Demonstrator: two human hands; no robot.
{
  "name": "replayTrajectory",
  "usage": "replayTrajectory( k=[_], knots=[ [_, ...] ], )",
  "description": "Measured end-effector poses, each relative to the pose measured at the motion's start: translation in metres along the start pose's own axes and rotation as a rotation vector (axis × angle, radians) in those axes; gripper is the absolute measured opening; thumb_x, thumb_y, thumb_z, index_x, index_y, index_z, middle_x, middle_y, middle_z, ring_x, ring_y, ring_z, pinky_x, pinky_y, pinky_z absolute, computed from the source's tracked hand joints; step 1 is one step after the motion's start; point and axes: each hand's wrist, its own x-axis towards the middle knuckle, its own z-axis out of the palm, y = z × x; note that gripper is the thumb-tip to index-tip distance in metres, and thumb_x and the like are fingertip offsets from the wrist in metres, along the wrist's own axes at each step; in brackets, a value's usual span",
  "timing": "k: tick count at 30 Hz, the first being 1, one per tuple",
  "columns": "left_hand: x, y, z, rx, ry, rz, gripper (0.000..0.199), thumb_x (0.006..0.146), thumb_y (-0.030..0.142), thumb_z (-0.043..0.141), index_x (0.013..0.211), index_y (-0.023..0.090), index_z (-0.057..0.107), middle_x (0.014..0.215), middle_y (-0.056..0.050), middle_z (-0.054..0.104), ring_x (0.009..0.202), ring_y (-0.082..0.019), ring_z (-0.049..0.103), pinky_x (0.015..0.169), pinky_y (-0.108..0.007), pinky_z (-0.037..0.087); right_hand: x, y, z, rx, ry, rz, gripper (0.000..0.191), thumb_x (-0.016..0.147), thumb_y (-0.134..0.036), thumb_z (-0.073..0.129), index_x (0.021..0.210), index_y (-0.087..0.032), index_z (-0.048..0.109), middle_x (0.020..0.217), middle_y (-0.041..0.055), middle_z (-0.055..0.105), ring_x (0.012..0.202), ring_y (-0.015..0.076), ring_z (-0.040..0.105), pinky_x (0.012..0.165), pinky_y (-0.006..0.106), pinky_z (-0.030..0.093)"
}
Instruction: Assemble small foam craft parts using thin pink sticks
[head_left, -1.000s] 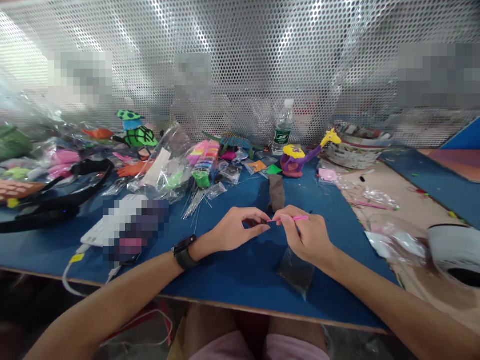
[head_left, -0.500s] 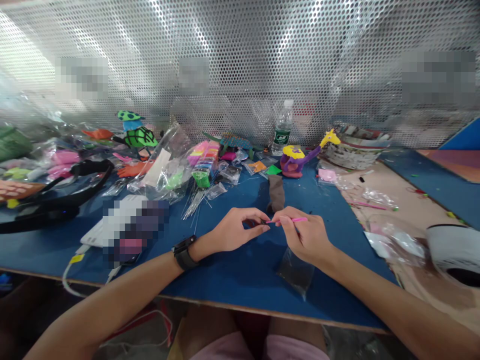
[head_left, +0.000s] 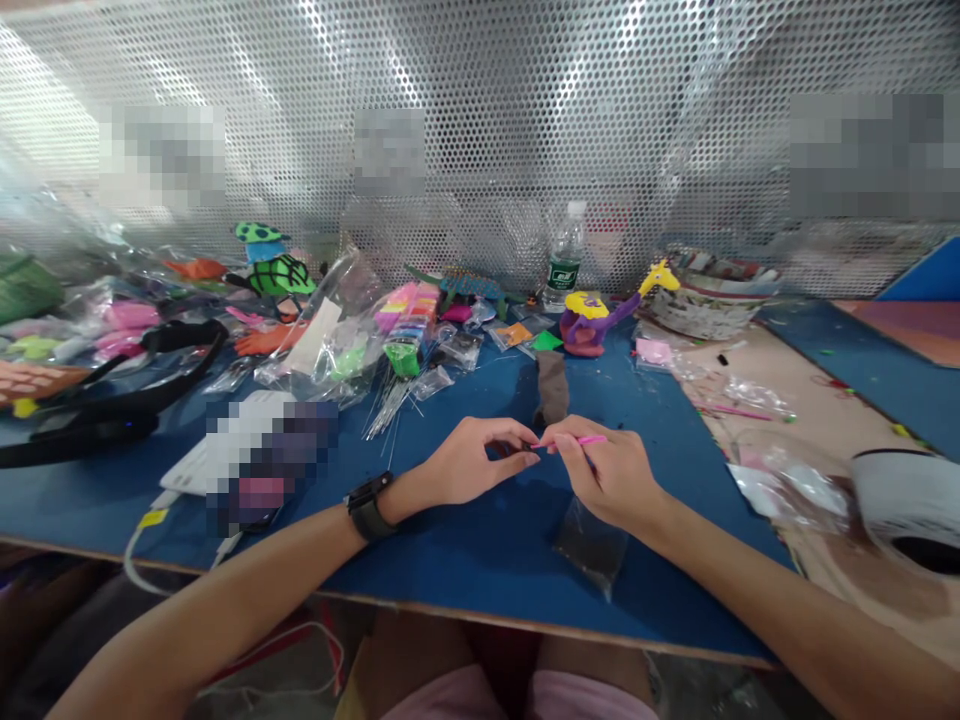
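My left hand [head_left: 484, 460], with a black band on its wrist, pinches a small dark piece between thumb and forefinger; its kind is too small to make out. In my right hand [head_left: 604, 470] is a thin pink modelling tool [head_left: 592, 440], held like a pen, its tip at the dark piece. Just beyond my hands lies a grey-brown strip of clay [head_left: 553, 385]. Partly under my right hand, a clear bag of dark material [head_left: 592, 545] rests on the blue table [head_left: 450, 570].
Behind stand a purple and yellow giraffe figure [head_left: 589, 325], a water bottle [head_left: 568, 260] and a newspaper-covered bowl [head_left: 709, 300]. Left are bagged clay packs [head_left: 409, 320], thin wires [head_left: 390, 400], a white power bank [head_left: 225, 440] and a black headset [head_left: 97, 430]. A white roll [head_left: 907, 500] is at right.
The pink tool and my right fingers have shifted very slightly left. My left hand stays in nearly the same place.
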Motion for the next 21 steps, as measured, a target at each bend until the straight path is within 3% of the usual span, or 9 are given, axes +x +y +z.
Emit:
replayTrajectory(
  k=[21],
  knots=[
    [0.0004, 0.0008, -0.0007, 0.003, -0.014, 0.03, 0.026, 0.092, 0.038, 0.064, 0.104, 0.017, 0.072, 0.092, -0.003, 0.074, 0.08, -0.014, 0.067, 0.073, -0.023, 0.051, -0.0012, -0.0001, 0.0014, 0.011, -0.027, -0.018, 0.039, 0.105, -0.024, 0.035, 0.086, -0.019, 0.069, 0.084, 0.0012, 0.078, 0.07, 0.0106, 0.072, 0.059, 0.02, 0.047]
  ],
)
